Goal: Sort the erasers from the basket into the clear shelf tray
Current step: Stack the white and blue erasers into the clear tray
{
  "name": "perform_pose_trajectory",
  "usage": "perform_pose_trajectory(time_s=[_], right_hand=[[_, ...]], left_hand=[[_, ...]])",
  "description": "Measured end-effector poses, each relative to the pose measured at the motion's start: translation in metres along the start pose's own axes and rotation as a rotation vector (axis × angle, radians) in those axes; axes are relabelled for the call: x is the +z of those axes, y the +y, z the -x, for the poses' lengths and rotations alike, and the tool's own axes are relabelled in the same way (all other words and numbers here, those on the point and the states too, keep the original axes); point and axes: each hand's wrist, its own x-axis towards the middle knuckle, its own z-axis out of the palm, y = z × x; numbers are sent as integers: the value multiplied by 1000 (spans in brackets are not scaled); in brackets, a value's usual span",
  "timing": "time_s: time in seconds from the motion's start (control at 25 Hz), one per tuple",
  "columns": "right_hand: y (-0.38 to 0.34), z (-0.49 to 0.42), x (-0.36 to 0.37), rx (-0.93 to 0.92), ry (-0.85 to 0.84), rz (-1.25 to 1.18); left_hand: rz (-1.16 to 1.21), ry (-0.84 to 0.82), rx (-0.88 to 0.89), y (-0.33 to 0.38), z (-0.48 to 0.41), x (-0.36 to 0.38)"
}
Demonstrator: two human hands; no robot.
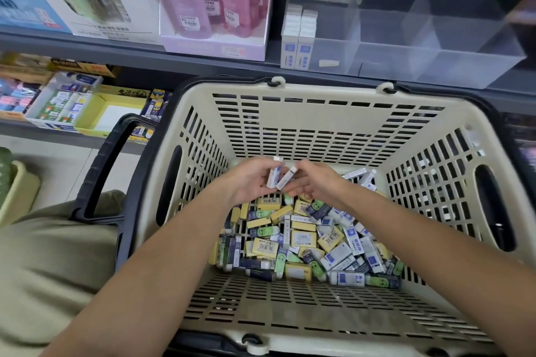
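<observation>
Erasers [301, 238] in basket [319, 122]; yellow box [124, 93] reads "2B".

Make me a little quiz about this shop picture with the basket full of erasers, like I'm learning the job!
1. True or false: the clear plastic shelf tray already has white-and-blue erasers standing in its leftmost compartment.
2. What colour is the eraser in the left hand grip, above the beige slotted plastic basket? A) yellow B) green C) white and blue
3. Fill in: the pile of loose erasers lies on the basket's ____.

Key: 1 true; 2 C; 3 bottom.
</observation>
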Motion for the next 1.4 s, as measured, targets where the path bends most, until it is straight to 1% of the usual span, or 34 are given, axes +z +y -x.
perform_pose_trajectory(time_s=[0.08,0.12,0.24,0.28,0.32,0.36,0.44,0.48,0.6,0.72,0.8,0.88,1.0,1.12,1.28,1.36,1.4], right_hand=[[-2,5,-3,57,-11,-89],[-2,7,-5,62,-24,-77],[2,9,-12,12,-67,33],[4,9,-14,-24,-52,127],[8,9,-16,-85,-34,300],[12,9,-18,-155,-31,531],[22,9,-16,-267,-107,953],[28,10,-13,-296,-139,1097],[37,13,-8,-344,-123,1350],[45,16,-5,-369,-155,1475],[51,19,-4,-408,-180,1488],[54,20,-4,-429,-180,1414],[51,17,-7,-401,-171,1327],[45,15,-12,-360,-168,1249],[48,20,-14,-372,-223,1400],[48,22,-15,-362,-229,1368],[45,23,-16,-356,-241,1303]], left_hand=[[-69,-76,31,-2,-1,4],[-109,-88,43,-3,-3,7],[-178,-21,54,-7,-4,8],[-161,18,48,-5,-3,5],[-132,54,42,-3,-2,-2],[-102,87,40,-1,-1,-9],[-62,135,52,2,1,-21],[-62,151,56,2,2,-23],[-111,150,21,-1,1,-19],[-156,108,0,-2,2,-14],[-136,83,-14,-1,4,-14],[-142,46,-43,-1,5,-17],[-246,0,-103,-4,5,-19],[-375,18,-149,-7,5,-17],[-440,10,-183,-10,0,-19],[-438,22,-177,-12,-1,-20],[-438,11,-170,-13,-1,-20]])
